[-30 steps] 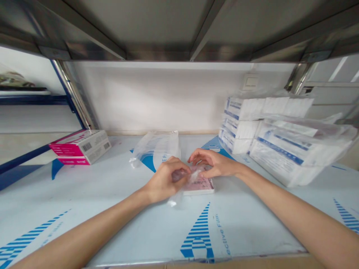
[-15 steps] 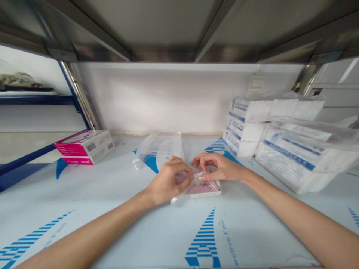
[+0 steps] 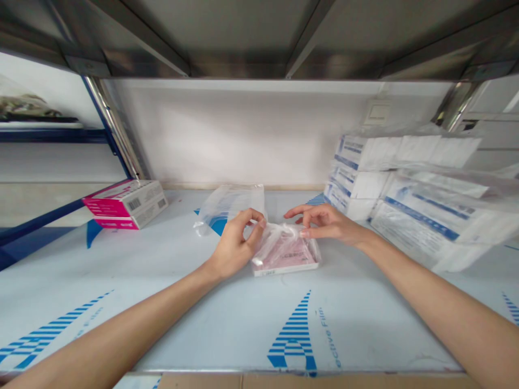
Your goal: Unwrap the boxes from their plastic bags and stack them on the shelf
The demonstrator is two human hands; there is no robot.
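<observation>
A flat pink and white box point(image 3: 290, 256) lies on the film-covered shelf inside a clear plastic bag point(image 3: 272, 244). My left hand point(image 3: 238, 237) is closed at the bag's upper left, pinching a gathered part of the plastic between thumb and fingertips. On the other side, my right hand point(image 3: 330, 224) has its thumb and a bent finger at the twisted plastic above the box, while its other fingers reach out to the left. Its exact grip is partly hidden. Behind my left hand lies another clear plastic bag point(image 3: 233, 202), flat on the shelf.
Pink and white boxes point(image 3: 125, 204) are stacked at the left. Plastic-wrapped white and blue packs point(image 3: 430, 205) stand at the right. Overhead runs a metal shelf point(image 3: 239, 40), with metal posts point(image 3: 115, 127) at the sides and a white wall point(image 3: 243, 135) behind.
My left hand has lifted slightly and drawn the gathered plastic up and left, so more of the pink box shows. My right hand has shifted slightly right. The view has tilted slightly down.
</observation>
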